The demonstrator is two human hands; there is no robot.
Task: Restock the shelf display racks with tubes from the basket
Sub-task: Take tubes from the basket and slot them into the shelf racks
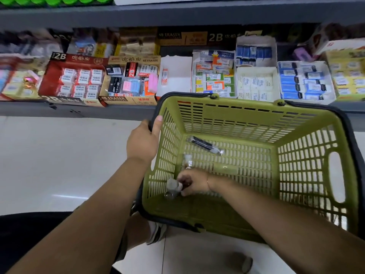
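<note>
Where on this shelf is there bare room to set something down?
The white box between the 4B eraser box and the mixed eraser carton is nearly bare, holding one small eraser. Every other box on the shelf is packed. Inside the green basket, the floor right of the black tube is bare.

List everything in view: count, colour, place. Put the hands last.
basket: one, olive green with dark rim, in front of the shelf
loose tube: one, clear with dark contents, on the basket floor
small tubes: count unclear, clear, basket floor near the right hand
held tubes: about two, clear, in the right hand
eraser boxes: many, red, tan, white and blue, along the shelf
shelf: one, grey
left hand: gripping the basket's left rim
right hand: inside the basket, closed on tubes
</note>
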